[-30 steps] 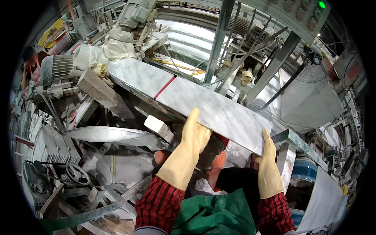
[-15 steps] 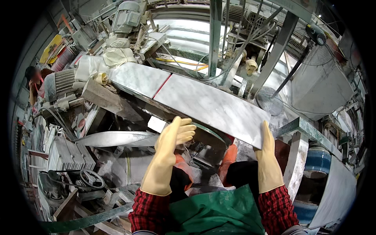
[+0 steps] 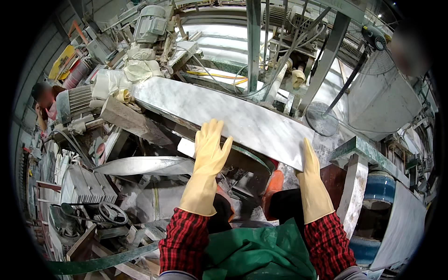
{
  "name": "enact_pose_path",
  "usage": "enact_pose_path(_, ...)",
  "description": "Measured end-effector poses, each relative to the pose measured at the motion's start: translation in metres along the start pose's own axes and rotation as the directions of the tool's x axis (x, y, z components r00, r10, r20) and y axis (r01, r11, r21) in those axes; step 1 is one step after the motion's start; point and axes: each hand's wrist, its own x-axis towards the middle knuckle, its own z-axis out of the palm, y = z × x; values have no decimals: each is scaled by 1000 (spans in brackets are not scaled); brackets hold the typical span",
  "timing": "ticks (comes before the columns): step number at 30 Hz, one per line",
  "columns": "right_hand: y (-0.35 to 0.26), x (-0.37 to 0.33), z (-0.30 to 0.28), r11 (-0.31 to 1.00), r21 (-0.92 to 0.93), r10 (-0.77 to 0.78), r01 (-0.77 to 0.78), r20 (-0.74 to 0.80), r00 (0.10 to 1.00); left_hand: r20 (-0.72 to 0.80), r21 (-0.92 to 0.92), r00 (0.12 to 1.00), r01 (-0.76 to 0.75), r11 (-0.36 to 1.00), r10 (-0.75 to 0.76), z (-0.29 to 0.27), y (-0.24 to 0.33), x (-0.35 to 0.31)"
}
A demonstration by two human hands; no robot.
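Observation:
A long white-grey marble slab (image 3: 224, 119) lies slantwise on a narrow bed in front of me, its face looking unbroken from end to end. My left hand (image 3: 211, 144), in a cream rubber glove, is open, palm down with the thumb spread, at the slab's near edge; whether the fingertips press on it I cannot tell. At the slab's right end my right hand (image 3: 311, 170), gloved alike, stands upright with straight fingers laid flat against that end. Its palm side is mostly hidden.
A motor (image 3: 150, 22) and a cloth-wrapped machine part (image 3: 109, 85) stand beyond the slab's left end. A green-grey post (image 3: 253, 51) rises behind it. To the right are a fan (image 3: 374, 37) and a stone-topped stand (image 3: 357, 151). People are at far left and upper right.
The slab has slid left, and the red-lined joint between two pieces no longer shows. My left hand has turned palm down onto the near edge. My right hand followed the slab's end left.

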Motion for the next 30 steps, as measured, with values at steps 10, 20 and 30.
enact_pose_path(10,4,4,-39,119,-740,-442,661,557,703,-180,194,982,-24,981,60,17,-9,3)
enact_pose_path(20,-1,-43,-9,943,-324,-43,74,101,994,-253,84,967,27,996,-5,18,-4,-1)
enact_pose_path(30,-9,-52,-5,949,-304,10,85,297,955,-259,38,960,122,992,-108,19,-2,-2)
